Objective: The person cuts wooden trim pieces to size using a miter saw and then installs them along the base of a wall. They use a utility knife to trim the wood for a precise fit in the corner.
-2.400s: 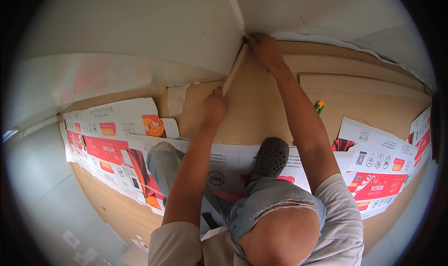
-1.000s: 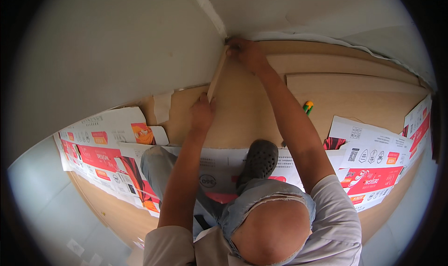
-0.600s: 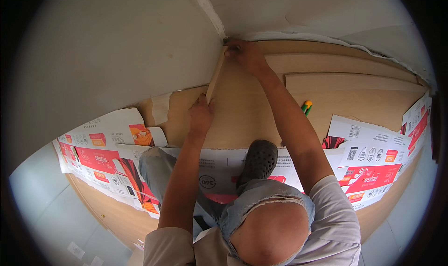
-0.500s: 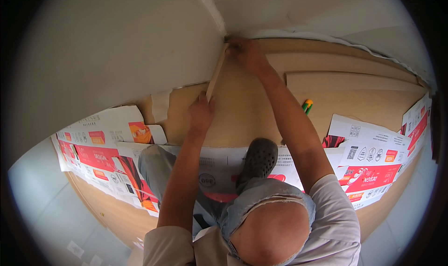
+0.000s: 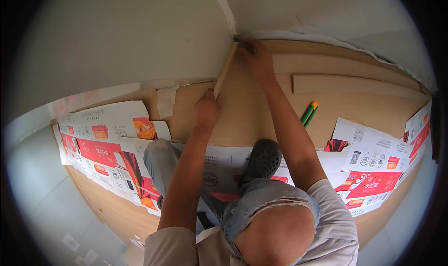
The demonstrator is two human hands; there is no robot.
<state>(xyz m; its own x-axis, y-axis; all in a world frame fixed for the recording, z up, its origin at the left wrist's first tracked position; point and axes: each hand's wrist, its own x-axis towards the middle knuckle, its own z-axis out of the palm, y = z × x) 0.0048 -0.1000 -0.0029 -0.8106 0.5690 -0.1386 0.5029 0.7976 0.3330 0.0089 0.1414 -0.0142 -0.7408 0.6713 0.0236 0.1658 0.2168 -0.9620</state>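
Note:
A narrow tan strip (image 5: 226, 69), seemingly cardboard, stands along the foot of the left wall and runs to the corner. My left hand (image 5: 207, 108) grips its near end, thumb and fingers closed around it. At the corner, my right hand (image 5: 259, 61) has its fingers bent and pinched on the strip's far end; the fingertips are partly in shadow. Under both hands lies a brown cardboard sheet (image 5: 247, 112). A green utility knife with a yellow end (image 5: 310, 114) rests on it, right of my right forearm.
Walls (image 5: 140, 37) meet at the corner ahead. Long cardboard pieces (image 5: 354, 85) lie along the right wall. Printed white and red cardboard (image 5: 100, 149) spreads left and right, under my shoe (image 5: 265, 158). A torn paper flap (image 5: 167, 102) sits by the left wall.
The view has shifted slightly, so the scene sits a little further right. Both hands keep their places on the strip; my right-hand fingers have moved slightly at the corner.

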